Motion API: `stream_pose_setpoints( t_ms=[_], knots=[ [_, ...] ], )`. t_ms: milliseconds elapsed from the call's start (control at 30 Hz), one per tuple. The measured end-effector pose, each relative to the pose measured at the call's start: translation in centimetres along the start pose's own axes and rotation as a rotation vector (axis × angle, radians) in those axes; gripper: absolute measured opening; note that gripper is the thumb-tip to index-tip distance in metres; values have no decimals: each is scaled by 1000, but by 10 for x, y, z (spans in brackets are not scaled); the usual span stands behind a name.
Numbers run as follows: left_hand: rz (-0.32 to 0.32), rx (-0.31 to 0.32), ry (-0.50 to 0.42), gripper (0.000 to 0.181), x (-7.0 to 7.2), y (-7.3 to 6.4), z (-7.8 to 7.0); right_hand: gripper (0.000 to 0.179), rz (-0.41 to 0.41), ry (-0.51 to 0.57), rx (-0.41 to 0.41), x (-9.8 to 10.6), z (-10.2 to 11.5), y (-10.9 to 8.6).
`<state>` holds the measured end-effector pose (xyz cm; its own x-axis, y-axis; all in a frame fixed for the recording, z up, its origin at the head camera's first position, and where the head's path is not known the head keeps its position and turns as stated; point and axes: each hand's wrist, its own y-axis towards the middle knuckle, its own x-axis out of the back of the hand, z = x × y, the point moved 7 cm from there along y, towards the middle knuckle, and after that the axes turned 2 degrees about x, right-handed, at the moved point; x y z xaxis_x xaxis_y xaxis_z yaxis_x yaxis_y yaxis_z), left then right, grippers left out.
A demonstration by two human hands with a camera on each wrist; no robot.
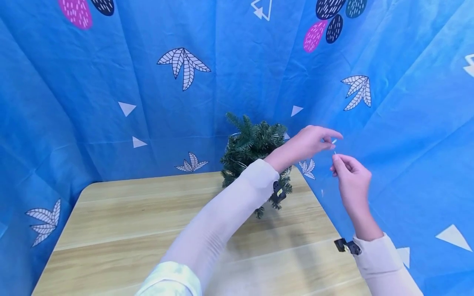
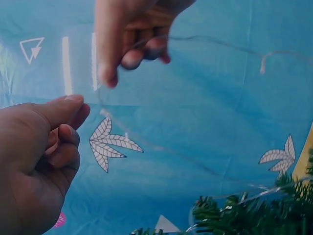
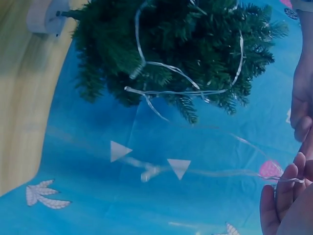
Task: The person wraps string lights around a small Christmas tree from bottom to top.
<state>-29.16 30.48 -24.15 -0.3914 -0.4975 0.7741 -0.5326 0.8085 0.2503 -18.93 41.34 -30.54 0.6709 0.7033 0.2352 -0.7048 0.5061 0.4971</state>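
A string of lights [image 3: 171, 92] with clear wire and small bulbs winds around a small artificial Christmas tree [image 1: 252, 148]. A loose length of it runs from the tree to the hands. My right hand [image 1: 352, 176] pinches this wire between thumb and fingers. Its fingers [image 3: 286, 196] curl around the strand in the right wrist view. Just above it, my left hand [image 1: 311, 142] has its thumb and index finger around a small white bit, apparently part of the lights. In the left wrist view the left hand [image 2: 41, 156] is curled, thumb against finger; its hold is partly hidden.
The tree stands near the far right corner of a wooden table [image 1: 140, 213], on a pale round base [image 3: 44, 17]. A blue patterned curtain [image 1: 92, 102] hangs behind and to the right. Both hands are past the table's right edge.
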Motion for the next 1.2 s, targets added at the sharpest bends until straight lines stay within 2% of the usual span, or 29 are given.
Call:
stream_pose_setpoints(
  t_ms=[100, 333, 400, 533, 833, 1033, 1200],
  knots=[
    [9, -7, 49, 36, 2, 2, 0, 28, 26, -31, 19, -7, 6, 11],
    [-60, -52, 147, 23, 11, 6, 3, 34, 41, -45, 99, -14, 23, 24],
    [-64, -58, 167, 21, 13, 8, 4, 34, 48, -39, 103, -15, 25, 26],
    [-126, -49, 196, 21, 26, 13, 10, 33, 53, -45, 91, -17, 28, 26],
    [-254, 135, 124, 23, 69, 28, 36, 35, 85, -97, 62, -26, 31, 7],
    [-327, 195, 60, 27, 100, 30, 43, 31, 104, -71, 67, -32, 35, -6],
    [-340, 235, 26, 28, 117, 32, 44, 29, 125, -25, 74, -37, 38, -11]
  ],
)
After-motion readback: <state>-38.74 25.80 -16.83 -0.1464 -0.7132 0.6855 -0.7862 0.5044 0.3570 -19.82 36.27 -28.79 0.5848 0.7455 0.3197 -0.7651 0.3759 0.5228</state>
